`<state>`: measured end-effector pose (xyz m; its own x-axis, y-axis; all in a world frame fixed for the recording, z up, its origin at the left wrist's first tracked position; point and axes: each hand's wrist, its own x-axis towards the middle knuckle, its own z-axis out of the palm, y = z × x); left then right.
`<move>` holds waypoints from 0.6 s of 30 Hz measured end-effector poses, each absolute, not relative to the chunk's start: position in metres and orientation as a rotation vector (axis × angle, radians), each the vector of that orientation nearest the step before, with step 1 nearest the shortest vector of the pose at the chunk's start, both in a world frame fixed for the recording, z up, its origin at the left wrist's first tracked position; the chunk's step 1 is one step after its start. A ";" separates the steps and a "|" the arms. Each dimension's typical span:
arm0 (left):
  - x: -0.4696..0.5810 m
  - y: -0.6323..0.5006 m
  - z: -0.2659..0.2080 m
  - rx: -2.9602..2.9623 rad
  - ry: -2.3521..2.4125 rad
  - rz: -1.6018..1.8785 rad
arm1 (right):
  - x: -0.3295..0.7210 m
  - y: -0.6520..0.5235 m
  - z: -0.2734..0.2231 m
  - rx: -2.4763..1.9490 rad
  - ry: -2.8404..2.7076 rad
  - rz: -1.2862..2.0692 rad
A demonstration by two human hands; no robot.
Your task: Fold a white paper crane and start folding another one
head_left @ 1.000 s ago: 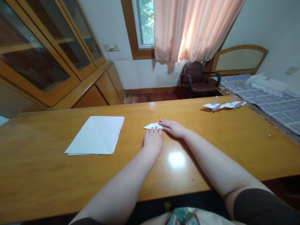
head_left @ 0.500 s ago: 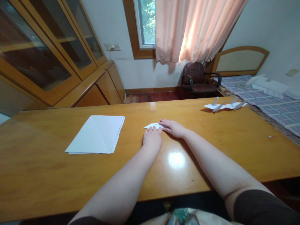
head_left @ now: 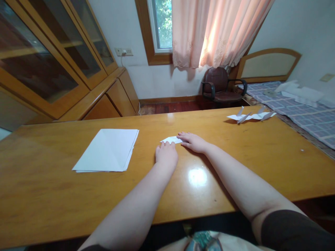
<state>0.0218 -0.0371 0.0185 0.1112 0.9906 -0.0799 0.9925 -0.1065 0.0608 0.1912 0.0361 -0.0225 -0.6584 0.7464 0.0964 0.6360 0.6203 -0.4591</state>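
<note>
A small folded piece of white paper (head_left: 171,139) lies on the table, narrowing to a point at its left end. The fingertips of my left hand (head_left: 166,153) rest on its near edge, fingers slightly spread and the thumb out of sight. My right hand (head_left: 193,142) lies flat over the paper's right end, fingers stretched out and covering that part. Neither hand is closed around the paper.
To the left is a stack of white paper sheets (head_left: 107,150). Folded paper figures with raised points (head_left: 251,116) stand at the table's far right. Beyond the wooden table (head_left: 78,202) are a brown armchair (head_left: 221,85), a bed (head_left: 290,104) and a glass-fronted cabinet (head_left: 86,83).
My left hand has slid a little to the left along the paper's near edge. The right hand stays on the right end, nearly unmoved.
</note>
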 end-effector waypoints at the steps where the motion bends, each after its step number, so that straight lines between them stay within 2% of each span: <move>1: 0.022 -0.037 0.020 2.253 2.041 -0.034 | 0.191 0.036 -0.023 -1.124 -2.572 0.568; 9: 0.015 -0.035 0.025 2.147 2.231 -0.089 | 0.190 0.039 -0.030 -1.130 -2.501 0.595; 13: 0.015 -0.031 0.019 2.133 2.270 0.130 | 0.189 0.039 -0.032 -1.112 -2.455 0.577; 18: 0.019 -0.019 0.009 2.342 1.934 0.373 | 0.190 0.040 -0.029 -1.085 -2.385 0.571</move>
<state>0.0186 -0.0194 0.0087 0.1728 0.9756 0.1353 0.9559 -0.1992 0.2159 0.1897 0.0398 -0.0293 -0.5860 0.7765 0.2315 0.5876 0.6039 -0.5385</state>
